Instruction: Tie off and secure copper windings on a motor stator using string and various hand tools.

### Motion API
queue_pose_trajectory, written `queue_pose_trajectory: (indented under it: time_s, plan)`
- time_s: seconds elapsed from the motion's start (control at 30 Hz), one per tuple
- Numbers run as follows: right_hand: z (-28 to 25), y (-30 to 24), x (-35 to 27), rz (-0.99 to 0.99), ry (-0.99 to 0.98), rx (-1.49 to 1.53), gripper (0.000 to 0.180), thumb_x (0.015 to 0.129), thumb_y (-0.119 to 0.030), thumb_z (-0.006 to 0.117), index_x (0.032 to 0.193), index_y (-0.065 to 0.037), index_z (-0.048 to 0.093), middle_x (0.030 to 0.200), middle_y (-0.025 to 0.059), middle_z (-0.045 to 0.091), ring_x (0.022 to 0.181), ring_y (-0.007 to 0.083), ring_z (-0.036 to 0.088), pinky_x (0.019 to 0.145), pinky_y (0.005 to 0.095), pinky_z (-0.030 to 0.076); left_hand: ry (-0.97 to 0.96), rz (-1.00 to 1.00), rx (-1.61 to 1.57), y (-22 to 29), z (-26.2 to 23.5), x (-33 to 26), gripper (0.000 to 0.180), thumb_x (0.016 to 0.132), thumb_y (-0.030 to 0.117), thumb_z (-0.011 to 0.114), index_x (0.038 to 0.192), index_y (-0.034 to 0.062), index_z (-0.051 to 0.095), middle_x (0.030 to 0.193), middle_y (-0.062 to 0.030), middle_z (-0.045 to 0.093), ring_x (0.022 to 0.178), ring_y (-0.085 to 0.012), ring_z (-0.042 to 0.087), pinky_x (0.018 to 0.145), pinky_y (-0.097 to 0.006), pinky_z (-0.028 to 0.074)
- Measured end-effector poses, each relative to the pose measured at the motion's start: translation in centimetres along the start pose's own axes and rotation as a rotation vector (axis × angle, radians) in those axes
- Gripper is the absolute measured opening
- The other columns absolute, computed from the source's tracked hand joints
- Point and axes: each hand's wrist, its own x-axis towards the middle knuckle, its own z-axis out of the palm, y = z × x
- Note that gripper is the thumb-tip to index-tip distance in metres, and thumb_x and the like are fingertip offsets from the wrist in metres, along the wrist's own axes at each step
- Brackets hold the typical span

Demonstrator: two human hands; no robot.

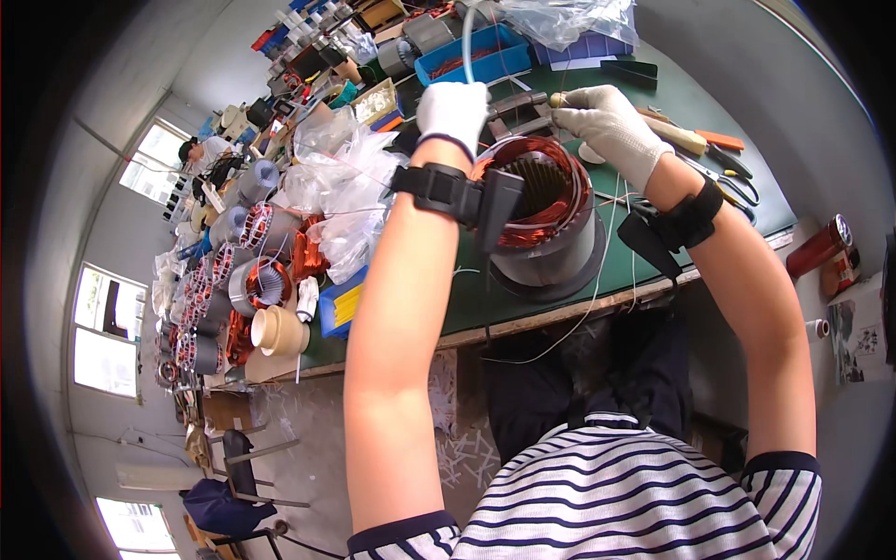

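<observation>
While the copper-wound stator (565, 233) stands upright on the green bench (467, 303) in the head view, the gloved left hand (453, 110) is raised by the stator's far left edge, back toward the camera, just beside a pale tube (468, 42); its fingers are hidden, so I cannot tell whether they grip. Beyond the stator's far right edge, the gloved right hand (611, 126) pinches a small yellowish piece (558, 99) at its fingertips. Clear plastic bags (355, 177) lie left of the stator, a blue bin (513, 58) behind it, scissors (742, 187) to its right.
</observation>
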Motion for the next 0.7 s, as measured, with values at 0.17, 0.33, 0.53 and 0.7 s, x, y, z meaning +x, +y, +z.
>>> queue_pose_trajectory:
  time_s: [0.17,0.33,0.53,0.7]
  plan:
    - [1.4,2.4,0.8,-0.156,0.028,0.108,0.031,0.085,-0.018,0.057,0.105,0.005,0.063,0.083,0.0125,0.065,0.076,0.0176,0.06,0.073,0.0287,0.047,-0.401,0.029,-0.553,2.8,1.1,0.8,0.016,0.085,0.016,0.063,0.088,0.0013,0.067,0.075,-0.0056,0.063,0.062,-0.0126,0.059,0.056,-0.025,0.05]
    - [1.3,2.0,1.6,-0.064,0.205,0.177,0.025,0.086,-0.017,0.056,0.1,0.001,0.065,0.074,0.0078,0.062,0.067,0.0129,0.058,0.062,0.0283,0.048,-0.059,0.07,-0.602,6.1,-0.5,0.9,0.017,0.083,0.014,0.064,0.084,-0.002,0.07,0.074,-0.0057,0.065,0.066,-0.0112,0.061,0.059,-0.023,0.051]
    - [2.0,-4.5,2.4,-0.215,0.087,0.559,0.023,0.088,-0.018,0.062,0.1,0.002,0.066,0.073,0.0004,0.061,0.059,0.0071,0.054,0.053,0.0242,0.048,0.16,0.383,-0.715,9.6,-7.5,-1.1,0.018,0.089,0.016,0.063,0.09,-0.0002,0.07,0.073,-0.0032,0.065,0.061,-0.0079,0.058,0.056,-0.021,0.048]
    - [1.7,-6.7,2.1,-0.445,0.025,0.425,0.019,0.093,-0.017,0.054,0.097,0.0,0.061,0.081,0.005,0.061,0.061,0.0133,0.063,0.054,0.0333,0.06,0.367,0.336,-0.838,10.2,-14.0,-2.0,0.023,0.096,0.018,0.05,0.111,0.0156,0.068,0.097,-0.0135,0.069,0.084,-0.0233,0.066,0.076,-0.031,0.052]
